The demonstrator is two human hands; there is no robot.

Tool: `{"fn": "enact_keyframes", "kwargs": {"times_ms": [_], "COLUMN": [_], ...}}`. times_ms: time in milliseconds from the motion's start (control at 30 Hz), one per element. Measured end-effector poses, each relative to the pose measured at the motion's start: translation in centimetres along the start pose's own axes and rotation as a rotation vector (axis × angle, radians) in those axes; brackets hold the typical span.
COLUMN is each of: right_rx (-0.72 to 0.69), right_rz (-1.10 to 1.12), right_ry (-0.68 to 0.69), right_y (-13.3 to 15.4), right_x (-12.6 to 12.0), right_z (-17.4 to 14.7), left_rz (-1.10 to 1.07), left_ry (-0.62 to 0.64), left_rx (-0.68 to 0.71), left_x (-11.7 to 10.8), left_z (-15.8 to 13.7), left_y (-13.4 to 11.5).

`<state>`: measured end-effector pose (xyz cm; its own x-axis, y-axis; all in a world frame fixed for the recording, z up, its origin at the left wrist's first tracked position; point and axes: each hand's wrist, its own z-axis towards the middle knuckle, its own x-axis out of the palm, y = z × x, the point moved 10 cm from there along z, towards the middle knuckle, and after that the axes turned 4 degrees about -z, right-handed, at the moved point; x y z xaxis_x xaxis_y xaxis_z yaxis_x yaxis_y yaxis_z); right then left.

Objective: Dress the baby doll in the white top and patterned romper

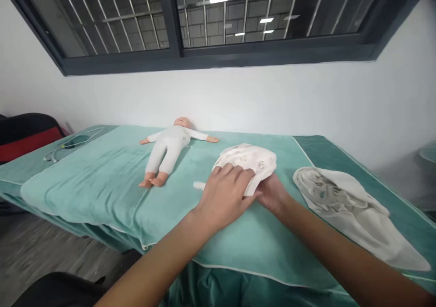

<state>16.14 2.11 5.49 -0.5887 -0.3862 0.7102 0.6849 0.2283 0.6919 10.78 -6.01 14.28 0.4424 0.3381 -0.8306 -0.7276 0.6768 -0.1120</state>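
Note:
A bundled white baby cloth (250, 155) with a small animal print is between my two hands, above the green bed cover. My left hand (226, 186) lies over its near left side, fingers curled onto the fabric. From the right, my right hand (272, 191) grips its lower edge; the fingers are partly hidden under the cloth. A narrow white strip (198, 185) pokes out left of my left hand. Farther left, a baby doll (170, 143) in a white long-sleeved suit lies on its back, arms spread and feet bare.
A crumpled white cloth (347, 207) lies on the right of the green-covered bed (85, 175). Thin tubing or cord (68, 146) rests at the far left. Behind the bed is a white wall (245, 98) under a barred window. A black and red item (27, 139) stands at left.

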Motion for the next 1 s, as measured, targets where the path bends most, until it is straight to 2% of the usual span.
{"fn": "enact_keyframes", "kwargs": {"times_ms": [100,233,333,467,600,667,733,800,867,933,1000], "right_rx": [0.001,-0.032,0.064,0.201,0.379,0.433,0.461,0.468,0.449,0.423,0.414], "right_rz": [0.033,0.034,-0.008,-0.142,-0.279,-0.302,-0.348,-0.416,-0.418,-0.379,-0.365], "right_ry": [-0.039,-0.161,-0.166,-0.063,0.111,0.205,0.217,0.138,0.034,-0.037,-0.058], "right_y": [-0.8,-1.9,-3.9,-6.0,-8.2,-8.8,-8.9,-8.7,-8.4,-8.2,-8.3], "right_x": [-0.3,-1.3,-1.1,0.2,1.1,1.1,-0.3,-2.9,-5.6,-7.5,-8.4], "right_z": [0.7,1.0,0.8,0.2,-1.0,-2.0,-3.2,-4.1,-4.8,-5.1,-5.2], "left_rz": [-0.177,-0.303,-0.400,-0.442,-0.489,-0.477,-0.431,-0.317,-0.106,0.099,0.282], "left_ry": [0.016,-0.126,-0.104,-0.167,-0.346,-0.475,-0.599,-0.697,-0.786,-0.811,-0.756], "left_rx": [-0.141,-0.362,-0.445,-0.488,-0.575,-0.672,-0.828,-1.039,-1.231,-1.335,-1.373], "left_x": [0.3,0.2,1.8,2.6,1.8,0.7,-0.6,-2.2,-4.8,-7.7,-10.5], "left_z": [-1.1,-2.0,-2.5,-3.7,-6.9,-10.1,-15.0,-21.6,-29.2,-36.1,-41.5], "left_y": [2.1,5.8,7.5,8.9,11.0,12.4,14.2,15.8,16.6,16.6,16.3]}}
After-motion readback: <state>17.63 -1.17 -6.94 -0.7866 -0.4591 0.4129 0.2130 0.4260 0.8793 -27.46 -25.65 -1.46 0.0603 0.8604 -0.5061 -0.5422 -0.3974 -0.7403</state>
